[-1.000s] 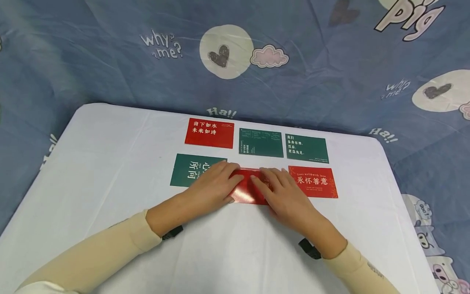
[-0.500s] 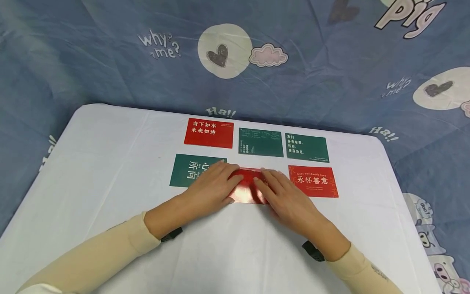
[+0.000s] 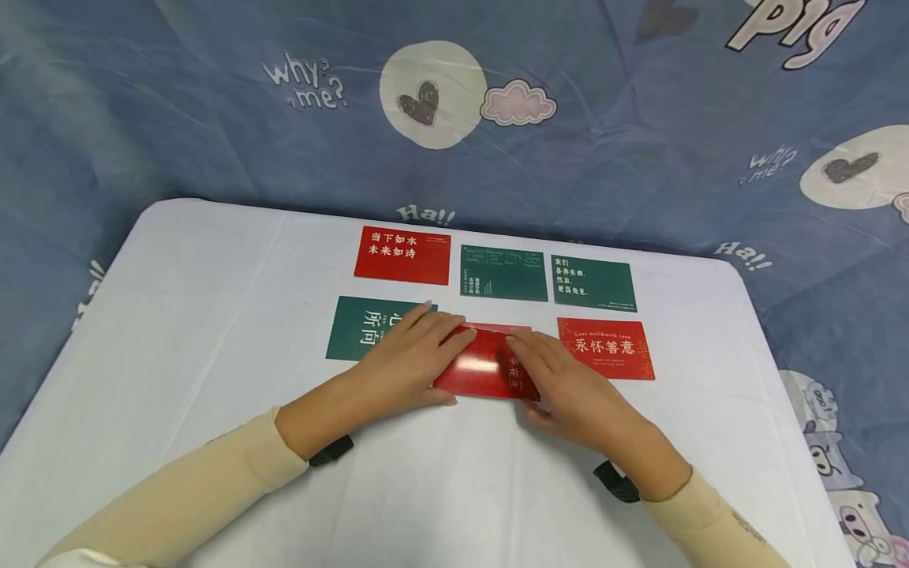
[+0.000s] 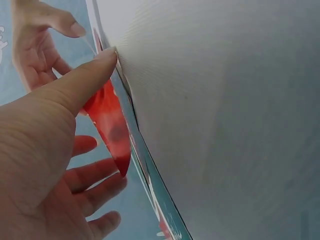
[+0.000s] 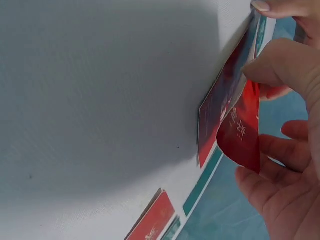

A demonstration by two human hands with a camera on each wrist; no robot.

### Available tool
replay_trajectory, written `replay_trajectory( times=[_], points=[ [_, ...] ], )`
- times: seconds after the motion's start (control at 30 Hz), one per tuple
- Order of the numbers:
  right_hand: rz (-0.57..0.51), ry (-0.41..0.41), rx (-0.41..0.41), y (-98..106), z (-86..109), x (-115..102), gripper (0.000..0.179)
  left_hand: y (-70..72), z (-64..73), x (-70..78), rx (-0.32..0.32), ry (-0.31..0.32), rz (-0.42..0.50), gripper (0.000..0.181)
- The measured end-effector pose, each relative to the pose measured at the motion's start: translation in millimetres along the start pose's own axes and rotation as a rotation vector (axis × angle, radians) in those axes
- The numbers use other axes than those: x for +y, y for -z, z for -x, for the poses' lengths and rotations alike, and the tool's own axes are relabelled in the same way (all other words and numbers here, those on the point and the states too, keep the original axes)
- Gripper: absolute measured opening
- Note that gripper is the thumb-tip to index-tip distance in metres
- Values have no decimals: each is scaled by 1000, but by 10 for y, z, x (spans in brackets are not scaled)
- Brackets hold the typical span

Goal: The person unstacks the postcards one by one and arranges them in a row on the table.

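A glossy red card (image 3: pixel 476 367) lies between both hands in the front row of cards on the white table. My left hand (image 3: pixel 408 351) holds its left end, thumb at the near edge and fingers over the top. My right hand (image 3: pixel 578 386) grips the right end, with its thumb low at the near corner. In the right wrist view, a curved red piece with pale characters (image 5: pixel 240 132) rises under the thumb, above another red surface (image 5: pixel 215 125). The left wrist view shows a bent red piece (image 4: pixel 112 130) between thumb and fingers. The hands hide both ends.
A green card (image 3: pixel 348 327) lies partly under the left hand. To the right is a red card (image 3: pixel 607 351). Behind stand a red card (image 3: pixel 403 264) and two green cards (image 3: pixel 504 280), (image 3: pixel 592 288) in a row. Patterned blue cloth (image 3: pixel 213 118) hangs at the back.
My right hand has shifted slightly right and towards me, uncovering more of the red card and its characters. My left thumb has spread away from the fingers. The other cards stay put.
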State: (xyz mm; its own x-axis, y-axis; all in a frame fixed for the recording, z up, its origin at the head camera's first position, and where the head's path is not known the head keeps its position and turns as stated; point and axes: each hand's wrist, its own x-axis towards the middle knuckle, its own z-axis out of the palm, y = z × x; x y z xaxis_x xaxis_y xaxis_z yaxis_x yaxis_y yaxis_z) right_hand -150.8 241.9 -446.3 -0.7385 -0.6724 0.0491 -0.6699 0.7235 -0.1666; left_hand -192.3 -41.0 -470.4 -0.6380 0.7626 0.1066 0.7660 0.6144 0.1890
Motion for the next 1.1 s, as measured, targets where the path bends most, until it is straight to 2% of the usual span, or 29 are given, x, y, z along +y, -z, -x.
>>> replay_trajectory(
  times=[0.1,0.23,0.4,0.53,0.67,0.77,0.9,1.1],
  points=[
    [-16,6,9,4,9,3,95,11,7,1,11,-7,-1,97],
    [-20,6,14,-3,8,5,104,38,32,-1,32,-23,18,93],
    [-39,-6,32,-38,15,-30,113,130,122,10,50,-38,48,93],
    [-115,0,76,-85,32,-105,107,214,244,28,22,-37,42,92],
    [-155,16,121,-151,8,-199,100,274,397,23,-13,0,40,94],
    [-148,27,138,-193,-23,-266,100,312,516,-7,7,13,52,92],
    [-133,33,130,-226,-63,-359,103,361,659,-48,46,-3,63,90],
    [-129,50,130,-249,-133,-552,98,387,863,-72,67,12,77,93]
  ],
)
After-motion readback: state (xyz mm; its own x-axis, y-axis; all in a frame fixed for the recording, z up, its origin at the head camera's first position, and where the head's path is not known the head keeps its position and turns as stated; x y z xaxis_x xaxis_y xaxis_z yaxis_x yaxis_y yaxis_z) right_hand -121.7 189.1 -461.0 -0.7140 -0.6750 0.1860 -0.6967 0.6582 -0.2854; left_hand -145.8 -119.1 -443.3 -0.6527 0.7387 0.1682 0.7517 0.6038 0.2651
